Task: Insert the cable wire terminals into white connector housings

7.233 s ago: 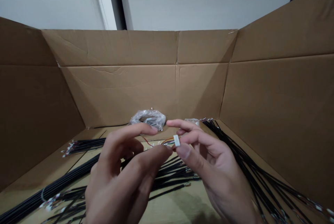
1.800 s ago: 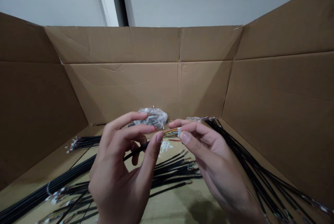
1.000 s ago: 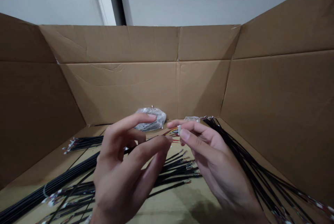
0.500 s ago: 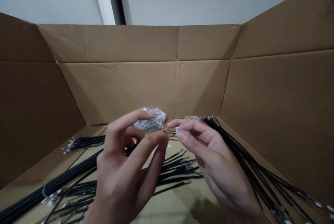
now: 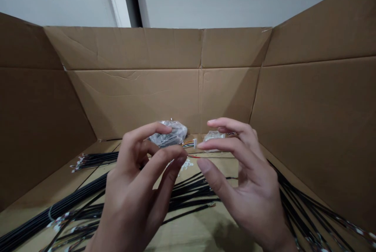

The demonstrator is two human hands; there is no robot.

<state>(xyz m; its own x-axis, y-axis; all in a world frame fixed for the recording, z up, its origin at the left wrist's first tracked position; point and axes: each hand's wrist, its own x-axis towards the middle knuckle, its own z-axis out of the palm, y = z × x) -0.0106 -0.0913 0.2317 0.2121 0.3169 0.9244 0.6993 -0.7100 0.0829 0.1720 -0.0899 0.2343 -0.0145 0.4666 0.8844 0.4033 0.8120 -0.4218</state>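
Between thumb and forefinger, my left hand [image 5: 141,181] pinches a cable whose thin coloured wires [image 5: 187,144] stick out to the right. A small white connector [image 5: 195,143] sits on the ends of those wires. A red wire [image 5: 194,156] points out just below them. My right hand [image 5: 246,173] is apart from the connector, thumb and fingers spread, with nothing between them. Its forefinger tip is just right of the connector. Behind my fingers, small white connector pieces [image 5: 187,163] lie scattered on the cardboard.
Cardboard walls [image 5: 147,99] rise at the back and both sides. Black cables lie in a left bundle [image 5: 70,199], a middle group [image 5: 194,195] and a right group [image 5: 305,205]. Clear plastic bags [image 5: 169,133] rest by the back wall. More cables with white ends [image 5: 96,159] lie at left.
My right hand has let go of the white connector and opened, its fingers drawing slightly to the right. My left hand keeps its pinch, almost unmoved.
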